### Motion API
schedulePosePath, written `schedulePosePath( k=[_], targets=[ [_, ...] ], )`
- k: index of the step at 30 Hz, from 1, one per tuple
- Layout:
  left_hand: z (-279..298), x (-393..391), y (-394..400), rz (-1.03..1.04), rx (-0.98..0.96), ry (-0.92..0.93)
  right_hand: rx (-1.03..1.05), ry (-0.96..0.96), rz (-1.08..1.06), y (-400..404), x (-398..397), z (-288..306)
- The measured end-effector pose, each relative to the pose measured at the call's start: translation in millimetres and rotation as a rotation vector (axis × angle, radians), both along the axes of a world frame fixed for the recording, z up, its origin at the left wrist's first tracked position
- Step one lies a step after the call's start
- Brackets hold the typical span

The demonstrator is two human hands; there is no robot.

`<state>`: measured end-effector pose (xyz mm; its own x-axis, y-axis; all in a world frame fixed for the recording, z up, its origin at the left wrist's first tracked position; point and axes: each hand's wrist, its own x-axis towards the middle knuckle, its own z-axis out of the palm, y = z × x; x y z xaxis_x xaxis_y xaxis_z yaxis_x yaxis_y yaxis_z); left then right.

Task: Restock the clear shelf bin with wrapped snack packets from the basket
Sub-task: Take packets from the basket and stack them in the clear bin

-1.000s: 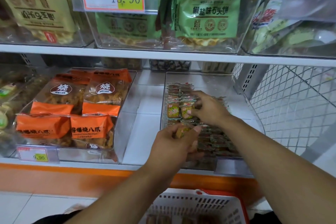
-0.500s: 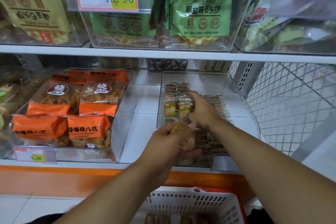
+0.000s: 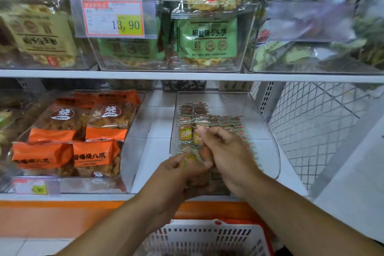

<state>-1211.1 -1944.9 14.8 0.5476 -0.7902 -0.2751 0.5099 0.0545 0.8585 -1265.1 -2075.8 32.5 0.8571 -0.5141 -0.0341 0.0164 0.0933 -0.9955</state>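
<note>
A clear shelf bin [image 3: 268, 131] on the lower shelf holds rows of small wrapped snack packets [image 3: 220, 120]. Over its front part my left hand [image 3: 180, 174] grips a handful of snack packets [image 3: 190, 159], one yellow and green wrapper showing on top. My right hand [image 3: 226, 151] is close against the left, fingers curled and blurred, its fingertips at the top packet of the handful. Whether it has hold of that packet I cannot tell. The white basket with a red rim [image 3: 207, 237] sits below the shelf at the bottom of the view.
Left of the bin, another clear bin holds orange snack bags [image 3: 83, 131]. The upper shelf carries bins of green and beige bags [image 3: 207, 39] and a price tag reading 13.90 [image 3: 113, 18]. A white wire mesh panel [image 3: 311, 127] closes the right side.
My right hand has drawn back from the packet rows in the bin toward my left hand. The left hand keeps its handful. The view has tilted down slightly.
</note>
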Motion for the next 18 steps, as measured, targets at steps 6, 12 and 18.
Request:
schedulePosePath(
  k=[6, 12, 18],
  targets=[
    [7, 5, 13, -0.022, -0.087, 0.074, 0.040, -0.008, 0.121, -22, -25, 27],
    [15, -2, 16, -0.022, -0.022, 0.084, -0.321, -0.052, 0.159, -25, -39, 24],
    [21, -3, 13, -0.002, 0.110, 0.189, -0.770, -0.278, 0.185, -14, -44, 12]
  ],
)
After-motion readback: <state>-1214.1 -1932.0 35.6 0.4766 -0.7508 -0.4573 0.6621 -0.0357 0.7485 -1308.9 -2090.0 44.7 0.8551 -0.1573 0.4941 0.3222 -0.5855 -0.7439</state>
